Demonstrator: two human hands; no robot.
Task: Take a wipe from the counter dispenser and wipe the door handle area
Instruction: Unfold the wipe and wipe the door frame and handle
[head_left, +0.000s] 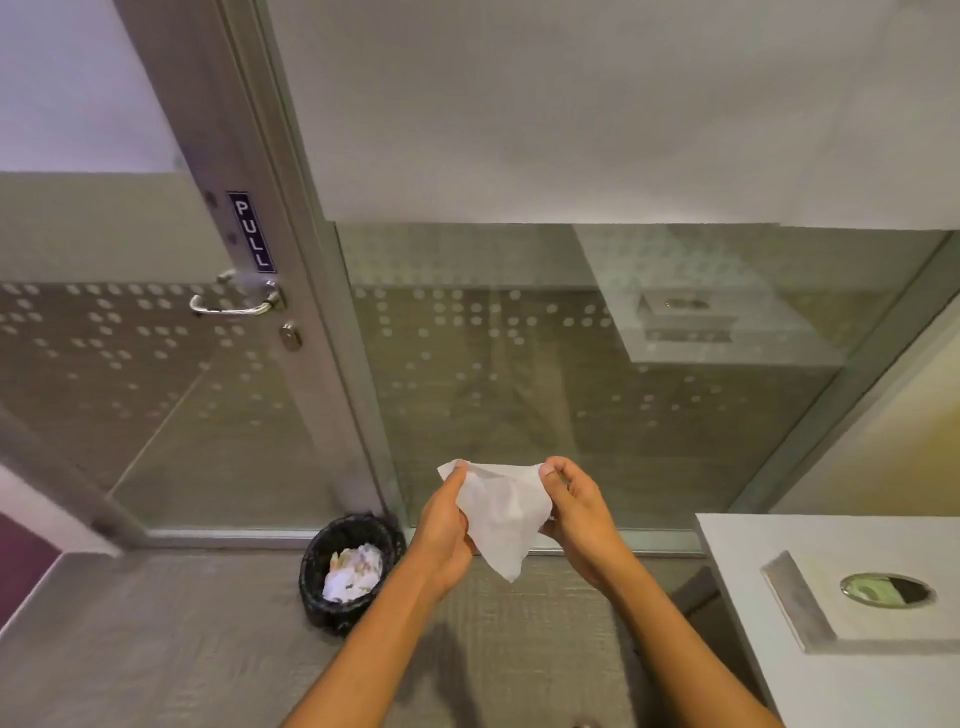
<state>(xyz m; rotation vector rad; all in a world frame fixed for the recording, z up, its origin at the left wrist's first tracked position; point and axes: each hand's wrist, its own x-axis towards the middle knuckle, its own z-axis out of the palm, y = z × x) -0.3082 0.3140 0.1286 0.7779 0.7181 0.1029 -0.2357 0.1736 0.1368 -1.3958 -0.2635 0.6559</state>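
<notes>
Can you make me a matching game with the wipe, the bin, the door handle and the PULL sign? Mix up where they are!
Things:
1. wipe
2. bin
3. door handle
4. PULL sign

Places:
A. on the floor by the glass wall, with crumpled paper inside
B. stretched between the left hand and the right hand
C. on the door frame, just above the handle
D. on the door, just above the round lock

Pairs: 1-B, 2-A, 3-D, 4-C
</notes>
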